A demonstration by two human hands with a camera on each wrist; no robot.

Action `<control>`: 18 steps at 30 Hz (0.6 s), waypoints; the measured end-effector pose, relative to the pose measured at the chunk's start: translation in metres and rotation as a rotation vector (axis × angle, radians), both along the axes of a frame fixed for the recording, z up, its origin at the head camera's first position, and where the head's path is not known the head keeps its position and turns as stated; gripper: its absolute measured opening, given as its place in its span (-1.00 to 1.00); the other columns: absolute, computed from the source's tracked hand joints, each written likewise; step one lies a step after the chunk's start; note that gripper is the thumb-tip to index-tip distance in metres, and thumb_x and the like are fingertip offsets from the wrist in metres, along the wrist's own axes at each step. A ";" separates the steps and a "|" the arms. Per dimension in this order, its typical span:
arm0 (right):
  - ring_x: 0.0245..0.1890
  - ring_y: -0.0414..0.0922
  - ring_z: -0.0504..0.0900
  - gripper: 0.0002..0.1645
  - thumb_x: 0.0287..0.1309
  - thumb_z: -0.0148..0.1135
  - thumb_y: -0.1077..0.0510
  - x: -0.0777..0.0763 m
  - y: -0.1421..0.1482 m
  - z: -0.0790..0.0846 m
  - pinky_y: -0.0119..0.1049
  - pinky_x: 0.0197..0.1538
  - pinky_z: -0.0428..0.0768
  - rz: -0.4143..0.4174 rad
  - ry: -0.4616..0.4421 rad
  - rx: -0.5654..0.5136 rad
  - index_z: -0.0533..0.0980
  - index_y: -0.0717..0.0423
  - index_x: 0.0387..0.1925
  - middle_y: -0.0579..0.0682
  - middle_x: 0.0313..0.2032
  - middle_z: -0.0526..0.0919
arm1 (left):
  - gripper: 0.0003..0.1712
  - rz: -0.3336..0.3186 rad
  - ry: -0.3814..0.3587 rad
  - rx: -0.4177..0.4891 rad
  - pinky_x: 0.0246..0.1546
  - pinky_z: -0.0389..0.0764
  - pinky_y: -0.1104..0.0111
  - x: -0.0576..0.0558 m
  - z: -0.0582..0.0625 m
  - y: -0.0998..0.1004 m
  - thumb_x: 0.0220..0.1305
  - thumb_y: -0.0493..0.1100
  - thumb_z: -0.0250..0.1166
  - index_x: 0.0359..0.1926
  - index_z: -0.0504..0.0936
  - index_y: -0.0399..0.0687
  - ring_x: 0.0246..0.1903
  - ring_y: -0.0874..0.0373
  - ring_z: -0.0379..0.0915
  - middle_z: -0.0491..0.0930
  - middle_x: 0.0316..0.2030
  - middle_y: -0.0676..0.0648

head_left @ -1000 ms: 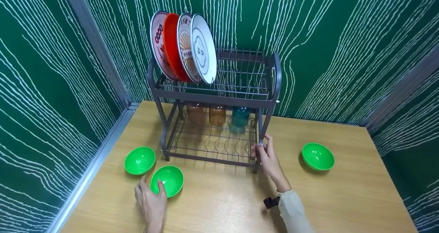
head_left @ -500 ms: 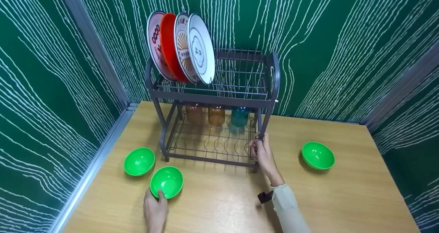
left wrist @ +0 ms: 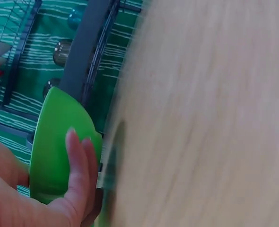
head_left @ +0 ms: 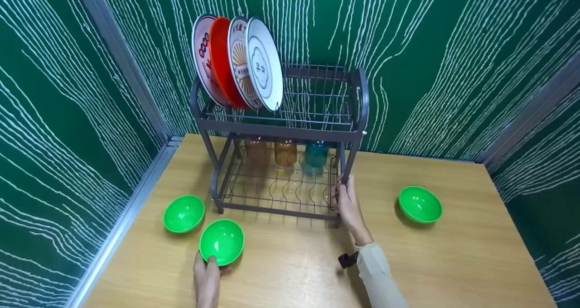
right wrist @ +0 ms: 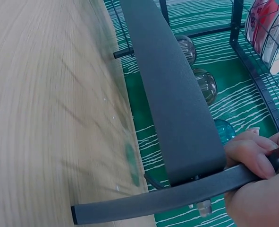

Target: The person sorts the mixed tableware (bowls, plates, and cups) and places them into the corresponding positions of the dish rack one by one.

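Note:
In the head view my left hand [head_left: 207,283] holds the near green bowl [head_left: 222,241] by its front rim, the thumb at the rim and the fingers beneath. The left wrist view shows those fingers against the outside of the bowl [left wrist: 59,142], which is tilted above the wooden table. My right hand [head_left: 350,210] grips the front right upright of the dark two-tier dish rack [head_left: 281,129]. From the right wrist, curled fingers [right wrist: 252,153] wrap around that curved post [right wrist: 177,201]. A second green bowl [head_left: 184,214] stands just left of the held one.
Several plates [head_left: 265,65] lean upright at the left of the rack's top tier, one of them red. Three tinted glasses, brown [head_left: 256,153], amber [head_left: 286,154] and teal [head_left: 316,155], sit at the back below. Another green bowl [head_left: 420,204] stands on the table [head_left: 476,253] at right.
My left hand has shifted from beside the near bowl to its front rim, with fingers now under it. The right hand stays at the rack post, its forearm slightly further left.

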State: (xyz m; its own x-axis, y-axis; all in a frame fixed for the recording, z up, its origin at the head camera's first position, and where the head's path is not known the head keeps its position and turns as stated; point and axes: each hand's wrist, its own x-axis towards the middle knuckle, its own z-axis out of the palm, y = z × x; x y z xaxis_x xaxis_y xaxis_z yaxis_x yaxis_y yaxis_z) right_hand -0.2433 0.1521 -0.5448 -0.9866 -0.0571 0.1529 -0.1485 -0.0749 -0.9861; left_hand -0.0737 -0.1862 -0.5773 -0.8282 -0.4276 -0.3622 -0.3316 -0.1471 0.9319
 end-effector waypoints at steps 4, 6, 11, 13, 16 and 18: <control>-0.67 -0.14 0.26 -0.82 0.65 -0.40 0.23 0.000 0.000 -0.001 -0.45 -0.66 0.22 -0.013 0.009 -0.003 0.19 0.05 0.06 0.16 -0.40 0.38 | -0.39 0.005 0.056 -0.039 -0.17 0.68 0.25 0.001 0.005 0.003 0.57 -0.29 -0.24 0.54 -0.04 -0.40 -0.17 0.08 0.56 0.24 0.33 -0.49; -0.66 -0.15 0.25 -0.83 0.66 -0.39 0.19 0.000 -0.001 -0.003 -0.45 -0.66 0.20 -0.021 0.021 0.005 0.19 0.04 0.06 0.21 -0.39 0.37 | -0.40 0.015 0.077 -0.045 -0.17 0.67 0.24 0.002 0.008 0.005 0.58 -0.27 -0.23 0.53 0.01 -0.41 -0.16 0.07 0.55 0.31 0.29 -0.47; -0.64 -0.08 0.25 -0.82 0.67 -0.36 0.15 0.002 -0.003 -0.003 -0.44 -0.66 0.20 -0.042 0.046 0.032 0.19 0.11 0.08 0.17 -0.40 0.38 | -0.42 0.027 0.095 -0.028 -0.20 0.69 0.21 0.001 0.017 0.009 0.62 -0.19 -0.21 0.52 0.06 -0.35 -0.30 0.06 0.59 0.43 0.16 -0.42; -0.65 -0.08 0.24 -0.80 0.67 -0.36 0.15 0.001 -0.003 -0.003 -0.44 -0.67 0.20 -0.046 0.043 0.026 0.19 0.15 0.08 0.11 -0.43 0.38 | -0.42 0.033 0.112 -0.005 -0.20 0.72 0.20 0.001 0.020 0.011 0.63 -0.17 -0.20 0.54 0.06 -0.31 -0.28 0.08 0.60 0.40 0.21 -0.43; -0.68 -0.10 0.22 -0.77 0.66 -0.38 0.19 0.000 -0.004 -0.003 -0.44 -0.68 0.19 -0.039 0.028 -0.001 0.16 0.26 0.10 0.13 -0.46 0.37 | -0.39 0.048 0.145 0.028 -0.21 0.76 0.16 -0.001 0.025 0.014 0.64 -0.13 -0.16 0.56 0.05 -0.28 -0.17 0.10 0.60 0.31 0.30 -0.46; -0.69 -0.12 0.21 -0.76 0.65 -0.39 0.22 0.000 -0.004 -0.001 -0.44 -0.69 0.19 -0.031 0.017 -0.015 0.15 0.31 0.10 0.19 -0.46 0.36 | -0.38 0.054 0.160 0.037 -0.21 0.77 0.14 -0.002 0.027 0.016 0.64 -0.11 -0.12 0.57 0.06 -0.26 -0.12 0.08 0.60 0.28 0.32 -0.48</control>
State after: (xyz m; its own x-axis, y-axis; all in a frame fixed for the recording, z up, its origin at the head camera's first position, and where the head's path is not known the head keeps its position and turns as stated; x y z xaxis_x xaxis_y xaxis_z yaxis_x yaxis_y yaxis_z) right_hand -0.2435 0.1480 -0.5463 -0.9850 -0.0246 0.1706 -0.1680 -0.0846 -0.9822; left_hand -0.0760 -0.1707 -0.5502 -0.8527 -0.4617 -0.2442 -0.1705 -0.1959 0.9657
